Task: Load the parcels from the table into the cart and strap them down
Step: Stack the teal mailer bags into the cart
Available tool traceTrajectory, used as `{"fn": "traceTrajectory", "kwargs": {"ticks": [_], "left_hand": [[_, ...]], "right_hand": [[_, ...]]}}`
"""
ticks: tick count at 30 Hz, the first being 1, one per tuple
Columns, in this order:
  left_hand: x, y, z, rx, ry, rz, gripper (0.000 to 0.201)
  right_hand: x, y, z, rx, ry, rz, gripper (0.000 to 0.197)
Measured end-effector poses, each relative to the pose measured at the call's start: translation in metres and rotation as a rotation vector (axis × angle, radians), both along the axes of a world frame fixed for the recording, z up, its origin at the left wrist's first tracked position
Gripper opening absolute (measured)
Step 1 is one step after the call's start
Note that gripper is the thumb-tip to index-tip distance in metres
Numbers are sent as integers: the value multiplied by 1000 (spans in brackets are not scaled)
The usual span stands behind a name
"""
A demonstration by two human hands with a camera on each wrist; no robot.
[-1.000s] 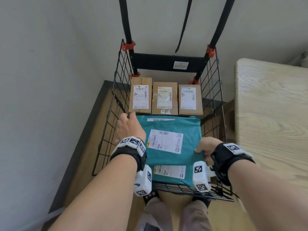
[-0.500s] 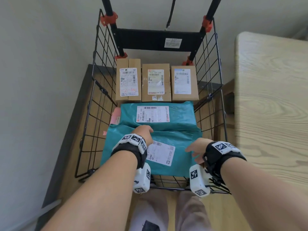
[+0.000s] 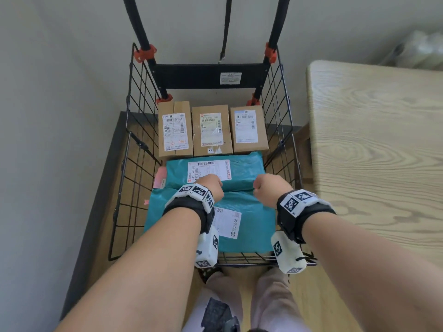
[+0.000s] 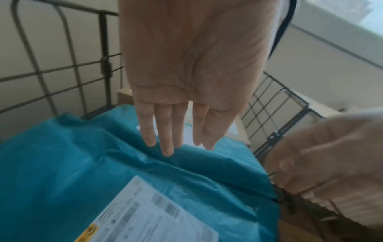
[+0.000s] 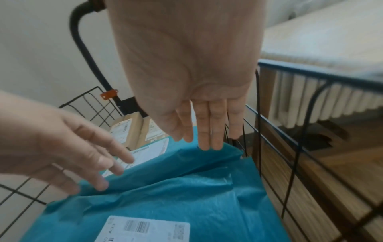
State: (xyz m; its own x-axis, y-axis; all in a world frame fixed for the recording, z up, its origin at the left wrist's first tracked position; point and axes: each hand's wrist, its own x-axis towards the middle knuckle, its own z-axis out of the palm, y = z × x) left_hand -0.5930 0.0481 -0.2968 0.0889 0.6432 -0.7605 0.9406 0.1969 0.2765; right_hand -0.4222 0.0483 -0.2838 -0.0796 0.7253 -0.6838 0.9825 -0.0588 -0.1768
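Observation:
A black wire cart [image 3: 124, 164] holds three cardboard boxes [image 3: 212, 131] in a row at its far end. In front of them lie two teal mailer bags, the far one [image 3: 242, 167] partly under the near one [image 3: 249, 212]. My left hand [image 3: 211, 185] and right hand [image 3: 269, 186] hover side by side over the line where the two bags meet. The left hand [image 4: 172, 144] has straight fingers pointing down at the teal plastic and holds nothing. The right hand [image 5: 204, 141] also has straight fingers, their tips at the far bag's edge. A black strap [image 3: 225, 27] hangs from the cart handle.
A pale wooden table [image 3: 371, 152] stands right of the cart. A grey wall runs close on the left. A pink slip [image 3: 160, 177] sticks out at the bags' left side. A radiator [image 5: 311, 101] is beyond the cart's right wall. My legs [image 3: 239, 295] are at the front rim.
The near teal bag, held by its sides a second ago, now lies flat in the cart. Both hands have let go and moved forward to its far edge, fingers straightened.

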Motion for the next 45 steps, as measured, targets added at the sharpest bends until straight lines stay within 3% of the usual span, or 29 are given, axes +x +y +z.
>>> {"fn": "traceTrajectory", "kwargs": {"ticks": [7, 13, 24, 28, 35, 45], "left_hand": [[64, 16, 36, 124, -13, -151, 27], [149, 23, 70, 247, -71, -236, 20], [326, -6, 85, 331, -20, -309, 41], [403, -20, 92, 323, -8, -385, 39], [530, -48, 111, 341, -61, -477, 43], [641, -57, 136, 445, -149, -531, 36]], "right_hand": [[38, -9, 52, 185, -50, 54, 21], [111, -27, 74, 329, 42, -131, 25], [290, -72, 88, 240, -21, -302, 33], [368, -94, 97, 217, -38, -371, 33], [491, -130, 116, 300, 2, -577, 28], [588, -151, 142, 328, -82, -600, 28]]}}
